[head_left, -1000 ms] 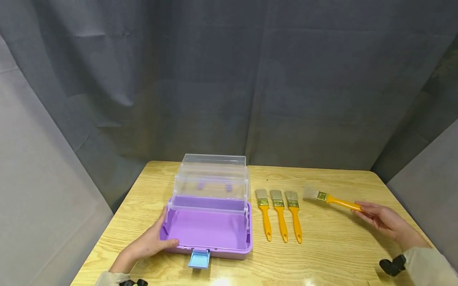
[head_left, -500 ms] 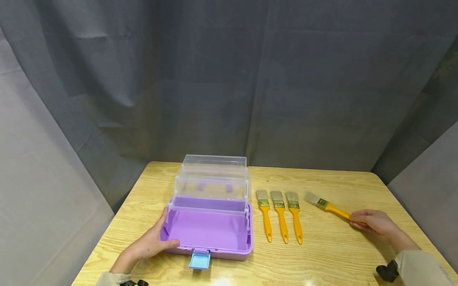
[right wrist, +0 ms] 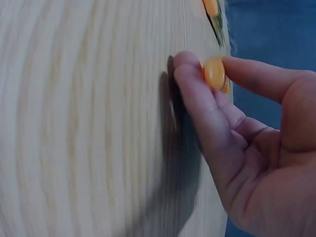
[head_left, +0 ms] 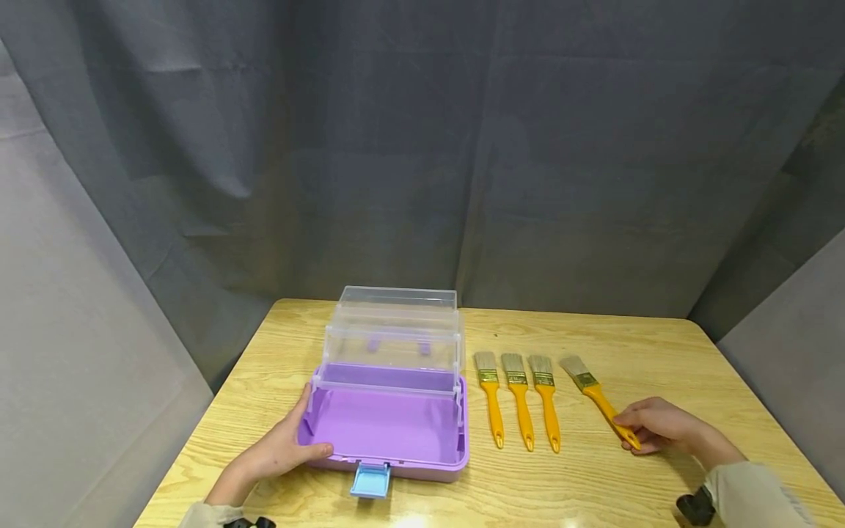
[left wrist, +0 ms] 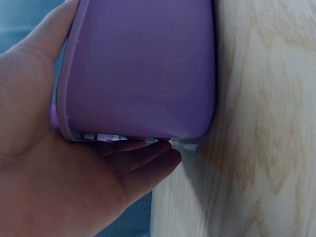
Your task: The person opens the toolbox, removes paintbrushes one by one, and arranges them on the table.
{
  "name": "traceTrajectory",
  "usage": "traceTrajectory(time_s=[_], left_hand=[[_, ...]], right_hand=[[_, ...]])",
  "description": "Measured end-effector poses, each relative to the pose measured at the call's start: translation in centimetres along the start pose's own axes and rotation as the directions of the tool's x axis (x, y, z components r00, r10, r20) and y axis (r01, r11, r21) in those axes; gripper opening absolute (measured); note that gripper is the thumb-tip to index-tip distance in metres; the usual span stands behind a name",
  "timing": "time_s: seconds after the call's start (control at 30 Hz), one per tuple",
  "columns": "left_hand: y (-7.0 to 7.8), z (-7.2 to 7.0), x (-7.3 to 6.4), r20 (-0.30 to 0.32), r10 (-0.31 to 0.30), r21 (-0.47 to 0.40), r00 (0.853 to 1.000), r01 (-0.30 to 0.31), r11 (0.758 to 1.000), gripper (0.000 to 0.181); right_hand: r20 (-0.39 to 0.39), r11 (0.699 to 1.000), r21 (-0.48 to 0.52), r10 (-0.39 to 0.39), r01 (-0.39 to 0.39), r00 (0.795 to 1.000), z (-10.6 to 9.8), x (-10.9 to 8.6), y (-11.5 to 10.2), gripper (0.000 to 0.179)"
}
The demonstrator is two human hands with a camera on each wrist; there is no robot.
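Observation:
In the head view a purple toolbox (head_left: 422,471) stands with its clear lid and trays (head_left: 394,345) raised. A blue latch (head_left: 370,480) hangs down at its front. My left hand (head_left: 273,449) holds the box's left front corner, thumb over the front rim and fingers along the side wall (left wrist: 143,74). Right of the box, my right hand (head_left: 660,425) pinches the handle end of a paintbrush (head_left: 597,400) between thumb and fingers. The handle's orange end (right wrist: 215,74) shows in the right wrist view. That brush slants, bristles pointing away and to the left.
Between box and held brush lie three matching paintbrushes, the left one (head_left: 493,407), the middle one (head_left: 521,407) and the right one (head_left: 548,411), side by side with bristles away from me. The wooden table (head_left: 693,359) ends at a dark curtain (head_left: 561,183).
My right hand has moved left and toward me with the paintbrush, lowering it and turning its handle nearer to the line of the other brushes. My left hand stays on the toolbox.

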State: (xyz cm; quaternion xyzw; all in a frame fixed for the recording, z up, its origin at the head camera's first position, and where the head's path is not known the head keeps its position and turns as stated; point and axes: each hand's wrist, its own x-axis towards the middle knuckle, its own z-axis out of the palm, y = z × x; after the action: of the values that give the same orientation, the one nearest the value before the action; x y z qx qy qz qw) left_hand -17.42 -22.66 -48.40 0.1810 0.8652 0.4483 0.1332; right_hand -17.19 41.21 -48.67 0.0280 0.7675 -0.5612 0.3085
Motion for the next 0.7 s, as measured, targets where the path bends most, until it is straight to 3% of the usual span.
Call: traceTrajectory(time_s=[0.13,0.3,0.7], left_hand=[[0.0,0.0,0.1,0.002,0.007,-0.011,1.000,-0.007,1.000,0.114],[-0.1,0.0,0.1,0.008,0.002,-0.009,1.000,-0.002,1.000,0.114],[-0.1,-0.1,0.0,0.014,-0.017,0.005,1.000,0.017,1.000,0.114]], right_hand=[[-0.018,1.000,-0.014,0.022,-0.022,1.000,1.2,0.6,-0.3,0.021],[-0.029,0.998,0.038,0.057,-0.056,0.998,2.2,1.0,-0.5,0.019],[-0.024,0.992,0.109,0.071,-0.068,0.997,3.4,1.6,-0.7,0.019]])
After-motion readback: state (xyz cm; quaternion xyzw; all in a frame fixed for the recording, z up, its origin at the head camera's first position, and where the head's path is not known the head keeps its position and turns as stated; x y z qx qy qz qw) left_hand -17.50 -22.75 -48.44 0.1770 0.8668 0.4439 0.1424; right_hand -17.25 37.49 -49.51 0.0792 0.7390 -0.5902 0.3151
